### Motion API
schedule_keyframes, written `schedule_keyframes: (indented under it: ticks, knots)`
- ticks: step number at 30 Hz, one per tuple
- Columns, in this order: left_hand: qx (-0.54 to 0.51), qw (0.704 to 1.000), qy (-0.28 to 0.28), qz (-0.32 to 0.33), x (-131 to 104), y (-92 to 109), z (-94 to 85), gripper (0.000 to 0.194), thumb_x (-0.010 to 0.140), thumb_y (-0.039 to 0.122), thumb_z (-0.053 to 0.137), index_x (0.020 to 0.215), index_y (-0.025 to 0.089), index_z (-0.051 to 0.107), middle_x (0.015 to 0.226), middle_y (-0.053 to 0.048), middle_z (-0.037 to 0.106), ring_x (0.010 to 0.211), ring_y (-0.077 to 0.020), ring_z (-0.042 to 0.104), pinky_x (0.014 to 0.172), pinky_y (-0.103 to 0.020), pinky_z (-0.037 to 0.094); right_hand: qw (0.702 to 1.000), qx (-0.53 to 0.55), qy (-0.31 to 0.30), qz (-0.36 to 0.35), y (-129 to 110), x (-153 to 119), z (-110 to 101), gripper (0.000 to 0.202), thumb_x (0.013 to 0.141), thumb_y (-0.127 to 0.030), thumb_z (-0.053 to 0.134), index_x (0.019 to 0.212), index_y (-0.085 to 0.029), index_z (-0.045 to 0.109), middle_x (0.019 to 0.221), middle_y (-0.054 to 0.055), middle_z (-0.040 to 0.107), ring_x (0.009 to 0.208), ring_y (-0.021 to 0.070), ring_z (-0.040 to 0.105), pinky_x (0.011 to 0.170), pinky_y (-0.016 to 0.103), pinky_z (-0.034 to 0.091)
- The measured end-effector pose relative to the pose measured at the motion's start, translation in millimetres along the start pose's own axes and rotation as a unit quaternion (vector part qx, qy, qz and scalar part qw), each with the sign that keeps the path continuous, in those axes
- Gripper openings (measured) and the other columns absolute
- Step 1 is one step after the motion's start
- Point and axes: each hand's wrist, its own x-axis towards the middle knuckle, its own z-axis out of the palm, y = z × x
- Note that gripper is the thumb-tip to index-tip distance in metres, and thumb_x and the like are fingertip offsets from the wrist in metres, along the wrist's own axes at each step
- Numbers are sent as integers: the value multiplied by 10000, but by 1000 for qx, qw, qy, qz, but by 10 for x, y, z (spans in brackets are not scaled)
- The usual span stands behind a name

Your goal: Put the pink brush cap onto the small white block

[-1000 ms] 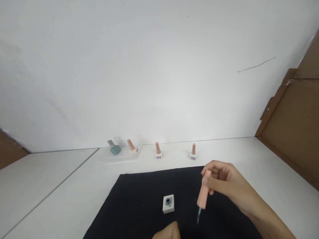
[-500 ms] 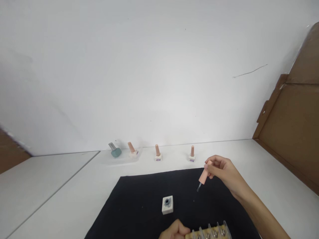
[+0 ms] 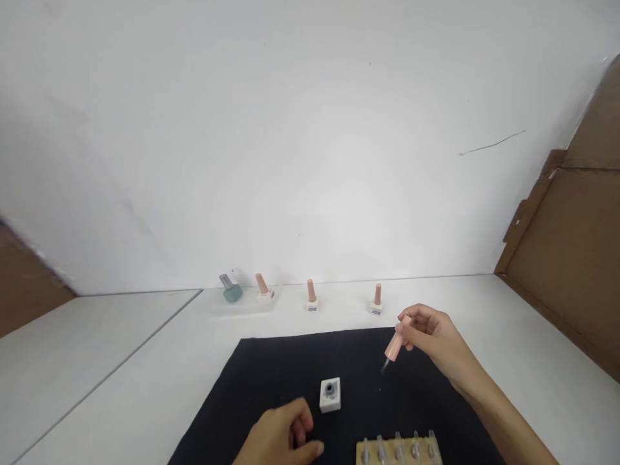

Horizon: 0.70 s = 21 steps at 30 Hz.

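**Brush cap held over the black mat, open bottle between my hands**

My right hand pinches the pink brush cap between thumb and fingertips, raised above the black mat. The cap's long axis is tilted: its top end sits up in my fingers, and the thin brush tip points down and to the left, toward the mat, ending in the air well short of the cloth.

My left hand rests low on the mat near me, fingers curled loosely inward; it grips nothing that I can see. Just to its right and slightly beyond it stands the open white bottle, square, upright, its dark neck uncovered. The bottle lies between my two hands, down and left of the brush tip, apart from both hands.

Right of my left hand, below my right wrist, a wooden holder with a row of clear nail tips stands at the near edge of the mat.

Beyond both hands, on the white worktop against the wall, a row of closed bottles stands: a teal bottle with a grey cap at the far left, then three white bottles with pink caps. Nothing lies between the brush tip and the open bottle. A brown board leans far to the right of my right hand.
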Motion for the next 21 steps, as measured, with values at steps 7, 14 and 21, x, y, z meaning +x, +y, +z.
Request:
schedule_keyframes:
  ticks: [7,14,21]
  knots:
    - [-4,996,54,72,113,-21,32,507,583,147,685,1087,196,657,1099,-93,687,1020,-310,578,904,-438,432,999,-21,-19,-32,-14,-136,320,110,856,-272,579,768,-215,546,642,19,759,704,215,694,746,368,493]
    - [-23,990,92,109,36,152,26,179,651,130,675,822,177,694,880,-83,723,900,-292,620,824,-414,478,994,-80,-56,-50,0,-254,567,62,830,-162,551,810,-210,585,727,31,786,745,211,709,721,340,518]
    - [-5,981,92,169,-51,203,-29,170,677,143,689,834,206,701,832,-38,722,824,-247,644,745,-343,516,984,-142,-80,-77,-32,-304,608,99,820,-110,561,834,-186,622,790,51,770,759,204,703,665,297,530]
